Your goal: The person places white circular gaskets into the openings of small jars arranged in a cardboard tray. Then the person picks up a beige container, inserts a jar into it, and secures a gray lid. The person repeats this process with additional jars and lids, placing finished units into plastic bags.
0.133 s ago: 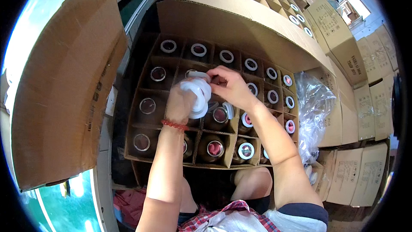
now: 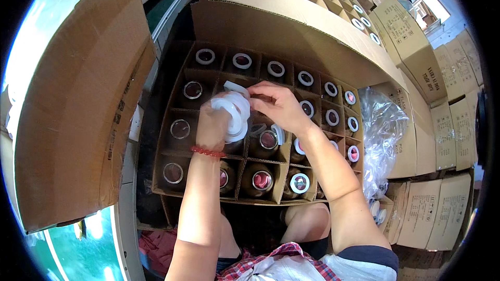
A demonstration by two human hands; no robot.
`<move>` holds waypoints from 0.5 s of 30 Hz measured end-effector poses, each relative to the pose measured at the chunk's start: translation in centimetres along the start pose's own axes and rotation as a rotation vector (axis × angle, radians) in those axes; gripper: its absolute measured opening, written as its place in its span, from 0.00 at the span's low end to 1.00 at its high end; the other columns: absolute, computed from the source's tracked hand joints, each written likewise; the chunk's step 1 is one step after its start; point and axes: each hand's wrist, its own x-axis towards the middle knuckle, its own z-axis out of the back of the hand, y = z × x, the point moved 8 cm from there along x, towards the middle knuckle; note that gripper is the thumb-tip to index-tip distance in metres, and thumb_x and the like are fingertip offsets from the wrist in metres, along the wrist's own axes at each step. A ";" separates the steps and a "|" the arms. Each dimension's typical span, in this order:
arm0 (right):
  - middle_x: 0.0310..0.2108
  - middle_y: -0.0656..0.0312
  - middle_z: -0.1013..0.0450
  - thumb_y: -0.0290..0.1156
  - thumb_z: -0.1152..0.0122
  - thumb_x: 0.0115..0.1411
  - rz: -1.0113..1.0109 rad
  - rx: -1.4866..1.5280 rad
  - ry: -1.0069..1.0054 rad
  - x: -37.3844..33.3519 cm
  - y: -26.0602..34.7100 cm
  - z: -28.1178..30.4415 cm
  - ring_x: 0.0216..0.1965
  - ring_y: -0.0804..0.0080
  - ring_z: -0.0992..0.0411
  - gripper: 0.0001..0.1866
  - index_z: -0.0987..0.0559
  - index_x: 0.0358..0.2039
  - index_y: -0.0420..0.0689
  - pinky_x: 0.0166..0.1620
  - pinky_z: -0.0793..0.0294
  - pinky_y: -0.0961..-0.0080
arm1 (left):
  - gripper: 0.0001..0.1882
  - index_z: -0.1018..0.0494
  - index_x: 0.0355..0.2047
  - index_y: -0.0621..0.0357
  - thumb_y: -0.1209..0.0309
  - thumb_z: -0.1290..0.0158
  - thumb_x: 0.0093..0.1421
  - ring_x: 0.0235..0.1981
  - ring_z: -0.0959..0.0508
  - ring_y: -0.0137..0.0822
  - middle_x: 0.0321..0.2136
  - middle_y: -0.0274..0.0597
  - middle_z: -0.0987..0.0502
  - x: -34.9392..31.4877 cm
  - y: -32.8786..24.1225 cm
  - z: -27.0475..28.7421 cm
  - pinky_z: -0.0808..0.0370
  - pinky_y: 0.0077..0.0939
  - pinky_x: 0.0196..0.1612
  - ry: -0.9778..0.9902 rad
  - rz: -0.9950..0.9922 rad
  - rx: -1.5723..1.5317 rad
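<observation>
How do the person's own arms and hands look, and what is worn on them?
Left hand and right hand wear no gloves. A red beaded bracelet circles the left wrist. The short right sleeve is pale grey with a dark edge band; the left sleeve is not visible.

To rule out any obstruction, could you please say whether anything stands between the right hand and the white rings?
Nothing visible does: the right hand is right at the rings, which the left hand holds.
</observation>
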 end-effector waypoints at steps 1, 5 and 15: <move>0.39 0.60 0.26 0.24 0.39 0.60 -0.027 0.033 -0.003 0.0 -0.1 -0.1 0.39 0.74 0.25 0.15 0.24 0.47 0.33 0.43 0.24 0.79 | 0.12 0.24 0.37 0.63 0.75 0.53 0.53 0.30 0.23 0.27 0.31 0.38 0.21 -0.3 -0.3 -0.2 0.27 0.20 0.34 0.039 -0.024 -0.035; 0.38 0.57 0.24 0.26 0.40 0.61 -0.204 0.381 -0.031 0.3 -1.5 -0.7 0.39 0.72 0.23 0.13 0.23 0.45 0.33 0.43 0.22 0.75 | 0.10 0.24 0.37 0.62 0.72 0.52 0.58 0.31 0.24 0.27 0.32 0.37 0.22 -0.2 -1.0 0.2 0.28 0.20 0.35 -0.035 -0.057 -0.127; 0.37 0.63 0.23 0.30 0.37 0.60 -0.197 0.398 -0.341 3.8 -4.0 1.2 0.35 0.78 0.27 0.11 0.22 0.43 0.41 0.40 0.25 0.75 | 0.12 0.24 0.40 0.56 0.62 0.44 0.61 0.34 0.24 0.28 0.34 0.34 0.24 0.1 -1.9 6.2 0.28 0.24 0.35 -0.290 -0.154 -0.273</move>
